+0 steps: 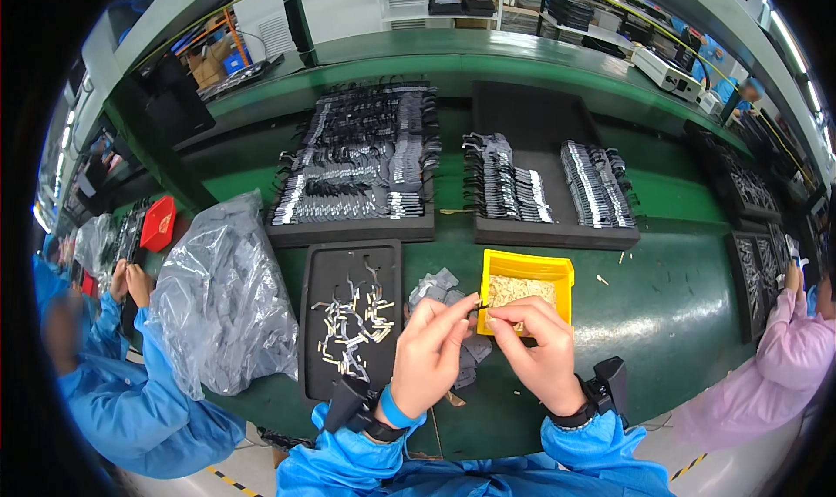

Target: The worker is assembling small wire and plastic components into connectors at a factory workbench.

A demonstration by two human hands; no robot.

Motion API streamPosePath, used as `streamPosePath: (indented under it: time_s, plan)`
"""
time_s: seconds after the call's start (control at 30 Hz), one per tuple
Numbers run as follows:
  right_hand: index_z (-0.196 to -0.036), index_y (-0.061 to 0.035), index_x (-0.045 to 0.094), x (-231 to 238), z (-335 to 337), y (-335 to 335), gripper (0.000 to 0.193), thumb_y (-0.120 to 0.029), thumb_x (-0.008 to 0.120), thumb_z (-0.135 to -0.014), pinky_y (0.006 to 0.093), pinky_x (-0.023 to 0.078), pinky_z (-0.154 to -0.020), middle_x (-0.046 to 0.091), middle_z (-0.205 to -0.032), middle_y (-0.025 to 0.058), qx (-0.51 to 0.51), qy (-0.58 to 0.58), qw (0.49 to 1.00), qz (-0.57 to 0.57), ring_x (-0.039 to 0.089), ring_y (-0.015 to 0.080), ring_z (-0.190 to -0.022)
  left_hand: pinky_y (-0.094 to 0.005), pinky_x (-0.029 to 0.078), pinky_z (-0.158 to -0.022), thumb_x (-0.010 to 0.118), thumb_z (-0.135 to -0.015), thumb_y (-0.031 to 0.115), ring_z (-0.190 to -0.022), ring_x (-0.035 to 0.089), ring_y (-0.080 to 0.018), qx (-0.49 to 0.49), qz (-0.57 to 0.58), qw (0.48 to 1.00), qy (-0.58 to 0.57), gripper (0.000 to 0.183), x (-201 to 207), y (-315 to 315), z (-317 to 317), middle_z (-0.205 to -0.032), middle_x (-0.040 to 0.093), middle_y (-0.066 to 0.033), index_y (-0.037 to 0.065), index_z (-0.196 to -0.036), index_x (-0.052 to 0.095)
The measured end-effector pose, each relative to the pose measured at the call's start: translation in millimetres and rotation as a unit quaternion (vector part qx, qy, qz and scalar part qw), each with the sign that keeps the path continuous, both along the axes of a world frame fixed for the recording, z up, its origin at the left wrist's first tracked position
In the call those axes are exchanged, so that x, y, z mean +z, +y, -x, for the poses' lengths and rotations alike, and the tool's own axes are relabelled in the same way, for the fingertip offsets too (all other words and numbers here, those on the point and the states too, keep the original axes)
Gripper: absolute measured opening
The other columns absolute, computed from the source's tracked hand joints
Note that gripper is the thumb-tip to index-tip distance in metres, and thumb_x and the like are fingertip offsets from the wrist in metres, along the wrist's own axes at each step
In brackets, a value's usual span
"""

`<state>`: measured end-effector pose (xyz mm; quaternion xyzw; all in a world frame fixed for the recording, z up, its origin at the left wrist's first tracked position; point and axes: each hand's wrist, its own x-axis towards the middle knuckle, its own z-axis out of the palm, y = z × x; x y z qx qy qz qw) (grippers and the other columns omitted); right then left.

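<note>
My left hand point(426, 356) and my right hand point(538, 351) meet fingertip to fingertip before the yellow bin. A small black piece point(482, 306) shows between them, pinched by my left thumb and forefinger. My right thumb and forefinger are pressed together right beside it; what they hold is too small to make out. The yellow bin point(564, 290) contains many tiny cream-coloured pieces point(522, 290). Under and behind my left hand lies a loose pile of flat grey pieces point(435, 285), partly hidden.
Left of my hands, a black tray point(312, 340) bears thin parts with cream-coloured ends. Beyond it sits a large clear bag of grey pieces point(228, 301). Two black foam trays point(348, 232) point(557, 235) hold rows of parts farther back. Co-workers point(131, 392) point(792, 349) sit at both sides.
</note>
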<state>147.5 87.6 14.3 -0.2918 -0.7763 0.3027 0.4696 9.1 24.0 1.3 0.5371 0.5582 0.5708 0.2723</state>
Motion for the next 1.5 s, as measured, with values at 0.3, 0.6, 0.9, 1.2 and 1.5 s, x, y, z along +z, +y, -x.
streamPosePath:
  time_s: [0.3, 0.6, 0.9, 1.2, 1.5]
  plan:
    - [-0.084, 0.0025, 0.062, -3, 4, -3, 0.01, 0.004, 0.064, -0.074, 0.0266, 0.048, -0.06, 0.061, -0.079, 0.0104, 0.015, 0.021, 0.999, 0.033, 0.061, 0.0195, -0.071, -0.0327, 0.051, -0.063, 0.057, -0.069, -0.014, -0.077, 0.061, -0.0256, 0.074, -0.113, 0.943, 0.304, 0.046, -5, -3, -10, -0.084, 0.055, -0.0115, 0.003, -0.112, 0.061]
    - [-0.081, 0.0028, 0.06, -2, 1, -3, 0.008, 0.005, 0.063, -0.074, 0.0279, 0.047, -0.059, 0.06, -0.076, 0.0106, 0.02, 0.034, 0.997, 0.062, 0.06, 0.0204, -0.068, -0.0305, 0.049, -0.059, 0.056, -0.061, -0.012, -0.077, 0.061, -0.0239, 0.065, -0.187, 0.914, 0.353, 0.053, -9, 2, -6, -0.085, 0.054, -0.009, -0.002, -0.113, 0.058]
    - [-0.076, 0.0006, 0.059, -4, -1, -1, 0.009, 0.004, 0.064, -0.07, 0.0293, 0.046, -0.06, 0.059, -0.074, 0.0095, 0.018, 0.026, 0.998, 0.053, 0.058, 0.0225, -0.067, -0.0299, 0.049, -0.062, 0.057, -0.066, -0.011, -0.078, 0.061, -0.0245, 0.057, -0.179, 0.931, 0.313, 0.044, -7, -1, -9, -0.084, 0.053, -0.0097, -0.002, -0.109, 0.06]
    - [-0.068, -0.0054, 0.059, -6, -32, 40, 0.008, -0.001, 0.064, -0.065, 0.0349, 0.044, -0.069, 0.058, -0.071, 0.0065, -0.183, -0.135, 0.961, -0.16, 0.054, 0.0261, -0.076, -0.0266, 0.051, -0.07, 0.054, -0.086, 0.0, -0.078, 0.061, -0.0166, -0.06, 0.044, 0.959, -0.273, 0.024, 7, 2, 4, -0.085, 0.055, -0.0076, -0.004, -0.109, 0.056]
    - [-0.084, -0.0028, 0.062, -1, -22, 24, 0.017, 0.002, 0.066, -0.068, 0.0349, 0.045, -0.07, 0.061, -0.081, 0.0103, -0.117, -0.075, 0.987, -0.085, 0.057, 0.0267, -0.078, -0.0258, 0.052, -0.069, 0.057, -0.084, -0.001, -0.078, 0.062, -0.0154, -0.039, 0.046, 0.963, -0.261, 0.019, -1, 0, 8, -0.088, 0.059, -0.0095, -0.004, -0.103, 0.057]
